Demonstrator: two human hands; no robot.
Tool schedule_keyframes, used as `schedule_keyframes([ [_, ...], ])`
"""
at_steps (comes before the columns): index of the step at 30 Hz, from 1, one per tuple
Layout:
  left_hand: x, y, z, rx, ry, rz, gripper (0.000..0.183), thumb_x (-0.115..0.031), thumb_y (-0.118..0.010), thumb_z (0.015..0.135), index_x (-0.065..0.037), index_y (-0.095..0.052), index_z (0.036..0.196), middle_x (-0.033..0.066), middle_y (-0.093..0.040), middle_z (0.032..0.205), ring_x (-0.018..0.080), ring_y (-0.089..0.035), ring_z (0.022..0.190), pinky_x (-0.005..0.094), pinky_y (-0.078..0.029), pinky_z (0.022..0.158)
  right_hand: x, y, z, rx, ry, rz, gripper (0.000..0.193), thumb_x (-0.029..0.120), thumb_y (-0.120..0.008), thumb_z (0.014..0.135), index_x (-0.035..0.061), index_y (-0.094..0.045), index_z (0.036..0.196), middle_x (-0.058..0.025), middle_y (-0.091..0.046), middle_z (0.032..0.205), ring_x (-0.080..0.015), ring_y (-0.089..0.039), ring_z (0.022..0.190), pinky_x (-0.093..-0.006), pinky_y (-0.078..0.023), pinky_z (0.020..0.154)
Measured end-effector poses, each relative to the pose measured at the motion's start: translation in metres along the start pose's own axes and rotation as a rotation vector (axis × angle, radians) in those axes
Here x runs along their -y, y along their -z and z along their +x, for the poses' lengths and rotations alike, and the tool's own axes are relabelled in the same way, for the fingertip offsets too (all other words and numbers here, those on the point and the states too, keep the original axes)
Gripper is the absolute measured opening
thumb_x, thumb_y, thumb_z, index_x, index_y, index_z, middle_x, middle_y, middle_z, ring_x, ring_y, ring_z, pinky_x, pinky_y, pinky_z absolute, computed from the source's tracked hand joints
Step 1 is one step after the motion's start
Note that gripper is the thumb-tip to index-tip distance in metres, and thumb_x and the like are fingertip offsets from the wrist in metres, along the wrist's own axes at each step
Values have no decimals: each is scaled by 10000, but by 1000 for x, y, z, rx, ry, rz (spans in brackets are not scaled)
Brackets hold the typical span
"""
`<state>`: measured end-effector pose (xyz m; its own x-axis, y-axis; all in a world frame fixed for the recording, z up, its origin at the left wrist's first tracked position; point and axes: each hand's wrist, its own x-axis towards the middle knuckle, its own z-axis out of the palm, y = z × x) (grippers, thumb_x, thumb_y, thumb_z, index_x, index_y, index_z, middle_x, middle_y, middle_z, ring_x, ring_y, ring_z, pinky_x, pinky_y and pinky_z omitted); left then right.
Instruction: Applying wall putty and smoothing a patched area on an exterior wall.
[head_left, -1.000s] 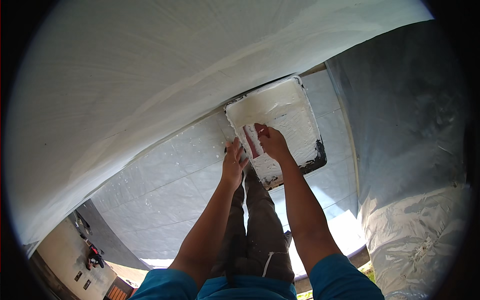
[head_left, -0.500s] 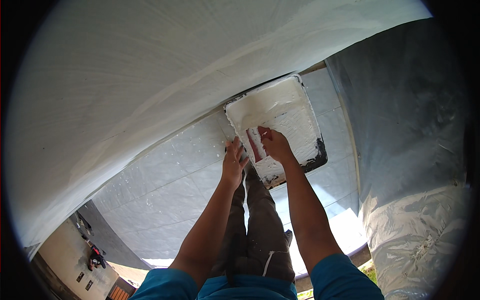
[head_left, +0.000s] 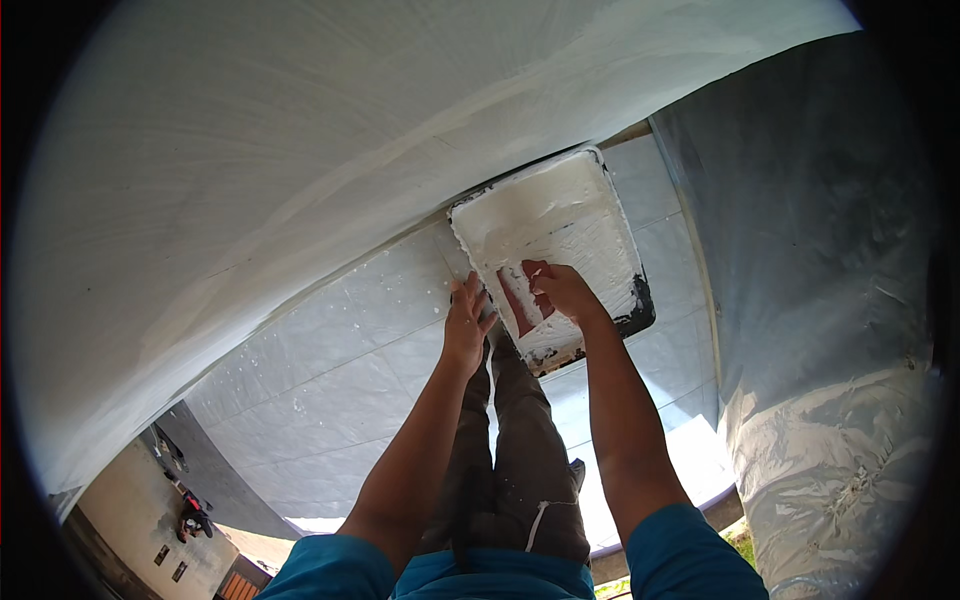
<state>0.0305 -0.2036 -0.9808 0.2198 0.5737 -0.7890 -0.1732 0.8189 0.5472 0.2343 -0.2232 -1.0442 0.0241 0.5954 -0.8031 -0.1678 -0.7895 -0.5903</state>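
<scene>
A dark tray [head_left: 640,308] thickly coated in white paste lies below me, close against the pale wall. Inside its near left part, my right hand [head_left: 566,292] grips a reddish scraper [head_left: 515,302] with white paste across its blade. The blade is down at the paste; whether it presses the tray's bottom I cannot tell. Just outside the tray's left edge is my left hand [head_left: 466,325], its fingers stretched out and apart. Those fingertips are at or very near the rim, and nothing shows in the hand.
Under the tray are grey tiles [head_left: 330,370] speckled with white drops. The pale wall [head_left: 300,150] rises along the far side. Plastic sheeting [head_left: 820,260] hangs at the right. My legs [head_left: 525,440] stand close to the tray. Dark and red items [head_left: 192,515] are at the lower left.
My right hand and the scraper have shifted slightly right and toward me within the tray. The left hand stays about where it was.
</scene>
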Motion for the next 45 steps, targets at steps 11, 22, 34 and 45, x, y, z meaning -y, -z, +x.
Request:
schedule_keyframes([
  [11, -4, 4, -3, 23, -6, 4, 910, -751, -237, 970, -85, -208, 1590, 141, -118, 1673, 335, -124, 1533, 527, -190, 1196, 0, 0, -15, 19, 240, 184, 340, 3, -652, 876, -35, -629, 1213, -73, -676, 1006, -150, -637, 906, -293, -530, 836],
  [22, -3, 5, -1, 14, -13, 7, 910, -754, -238, 968, -89, -219, 1588, 141, -118, 1673, 341, -125, 1533, 534, -203, 1193, -12, 4, -20, -53, 386, 80, 272, -17, -663, 907, -43, -632, 1177, -61, -678, 1000, -131, -643, 933, -270, -519, 859],
  [34, 0, 6, -6, -1, -9, -19, 907, -744, -239, 974, -68, -234, 1580, 138, -142, 1669, 336, -143, 1531, 519, -196, 1201, -13, -2, -28, -17, 98, 582, 343, 0, -644, 886, -18, -598, 1226, -88, -670, 1096, -188, -655, 964, -324, -544, 860],
  [45, -27, 4, -52, -132, -104, 29, 857, -676, -257, 1013, 19, -366, 1501, 165, -389, 1560, 298, -369, 1445, 414, -272, 1192, 42, 12, -93, 162, 202, 968, 399, 35, -561, 834, 30, -567, 1233, -69, -661, 1117, -210, -662, 1000, -389, -551, 884],
])
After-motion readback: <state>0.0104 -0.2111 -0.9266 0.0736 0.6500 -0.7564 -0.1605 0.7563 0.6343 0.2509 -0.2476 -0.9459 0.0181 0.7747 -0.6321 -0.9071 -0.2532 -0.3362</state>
